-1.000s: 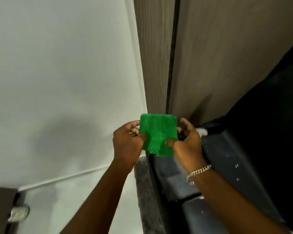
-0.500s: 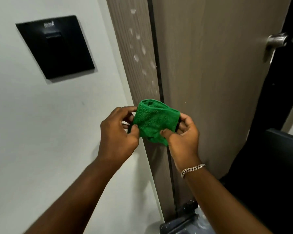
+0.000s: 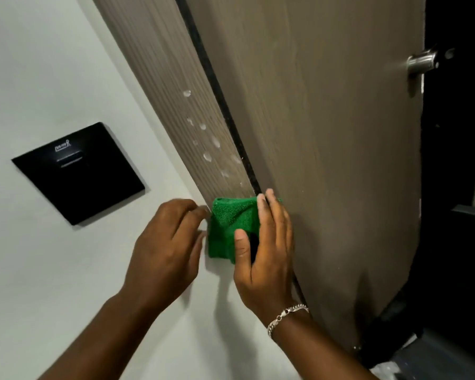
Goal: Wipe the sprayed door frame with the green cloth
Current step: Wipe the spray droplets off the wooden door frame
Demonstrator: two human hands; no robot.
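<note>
Half second back both hands pinched green cloth (image 3: 232, 229) in mid-air; now cloth pressed flat on door frame (image 3: 176, 86), just below white spray droplets (image 3: 211, 142). Right hand (image 3: 266, 248) palm-down on cloth, fingers (image 3: 261, 212) extended together, thumb on fabric. Left hand (image 3: 167, 242) released, fingers loosely curled (tips near cloth's left edge). Cloth folded, terry-textured; frame wood-grained; silver chain bracelet (image 3: 287, 316) on right wrist.

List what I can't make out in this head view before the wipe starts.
- Door frame under the green cloth: hidden by cloth and right hand.
- Frame's upper part: cut off by the top edge.
- Print on the black wall panel: too small to read.
- Left hand fingers: motion-blurred, so contact with the cloth is unclear.
</note>
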